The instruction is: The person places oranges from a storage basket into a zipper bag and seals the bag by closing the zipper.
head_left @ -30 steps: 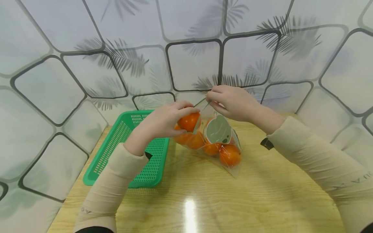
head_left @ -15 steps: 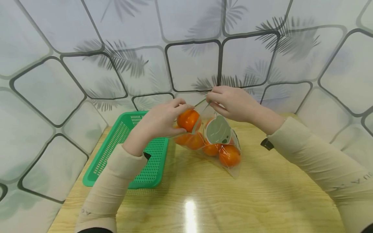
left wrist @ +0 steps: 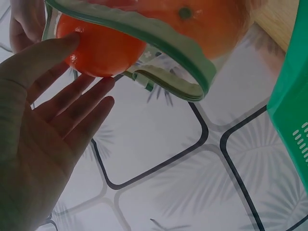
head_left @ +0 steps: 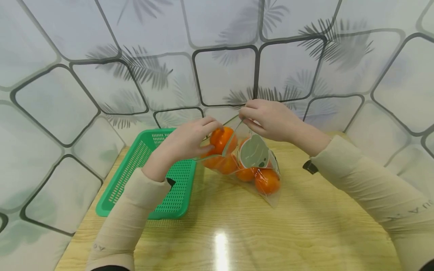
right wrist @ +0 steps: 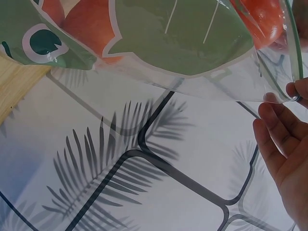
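In the head view my left hand (head_left: 184, 140) holds an orange (head_left: 228, 138) at the mouth of a clear zip bag (head_left: 254, 150) with a green printed patch. The left wrist view shows the thumb on the orange (left wrist: 103, 53) and fingertips beneath it, inside the bag's green-edged opening (left wrist: 190, 67). My right hand (head_left: 268, 118) pinches the bag's upper corner; in the right wrist view thumb and fingertips of that hand (right wrist: 288, 144) meet at the rim. Several more oranges (head_left: 268, 181) lie inside the bag, which rests on the table.
A green perforated plastic basket (head_left: 173, 210) stands left of the bag, partly behind my left forearm. Both are on a light wooden table (head_left: 288, 233). A patterned covering with leaf prints (head_left: 223, 79) rises behind and at the sides.
The orange in my left hand has shifted slightly right, deeper into the bag's mouth, and the fingers have moved off its top. My right hand keeps its grip on the bag.
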Demonstrator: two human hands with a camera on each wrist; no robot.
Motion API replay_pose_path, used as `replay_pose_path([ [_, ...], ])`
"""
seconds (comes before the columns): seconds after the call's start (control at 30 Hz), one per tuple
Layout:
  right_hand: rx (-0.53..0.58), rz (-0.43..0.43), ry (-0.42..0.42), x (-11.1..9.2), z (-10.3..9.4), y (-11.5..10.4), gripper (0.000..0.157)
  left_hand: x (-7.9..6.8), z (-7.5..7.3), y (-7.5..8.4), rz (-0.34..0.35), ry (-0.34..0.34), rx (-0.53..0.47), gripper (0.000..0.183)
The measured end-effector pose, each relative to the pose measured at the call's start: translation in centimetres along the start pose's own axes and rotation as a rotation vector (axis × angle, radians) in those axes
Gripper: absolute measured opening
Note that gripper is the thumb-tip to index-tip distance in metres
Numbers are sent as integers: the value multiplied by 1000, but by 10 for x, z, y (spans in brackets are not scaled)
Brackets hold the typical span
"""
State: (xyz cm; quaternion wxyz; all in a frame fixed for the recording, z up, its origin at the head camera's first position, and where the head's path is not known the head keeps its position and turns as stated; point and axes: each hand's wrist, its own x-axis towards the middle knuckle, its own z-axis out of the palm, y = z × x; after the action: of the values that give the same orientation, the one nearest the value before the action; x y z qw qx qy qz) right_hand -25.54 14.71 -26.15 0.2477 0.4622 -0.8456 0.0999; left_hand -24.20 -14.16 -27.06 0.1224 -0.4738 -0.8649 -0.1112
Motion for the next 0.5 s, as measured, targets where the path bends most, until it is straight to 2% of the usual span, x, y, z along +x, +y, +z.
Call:
replay_pose_path([
  [0.17, -4, 8, -5, 1, 0, -1, 5, 5, 4, 1, -10, 9, 45, 31],
  [0.3, -6, 5, -1, 2, 0, -2, 5, 8, 7, 3, 8, 6, 96, 26],
  [0.4, -8, 0, 5, 2, 1, -1, 5, 8, 7, 3, 15, 1, 102, 26],
  [0.5, -11, -3, 6, 2, 2, -1, 4, 5, 6, 3, -8, 5, 92, 24],
])
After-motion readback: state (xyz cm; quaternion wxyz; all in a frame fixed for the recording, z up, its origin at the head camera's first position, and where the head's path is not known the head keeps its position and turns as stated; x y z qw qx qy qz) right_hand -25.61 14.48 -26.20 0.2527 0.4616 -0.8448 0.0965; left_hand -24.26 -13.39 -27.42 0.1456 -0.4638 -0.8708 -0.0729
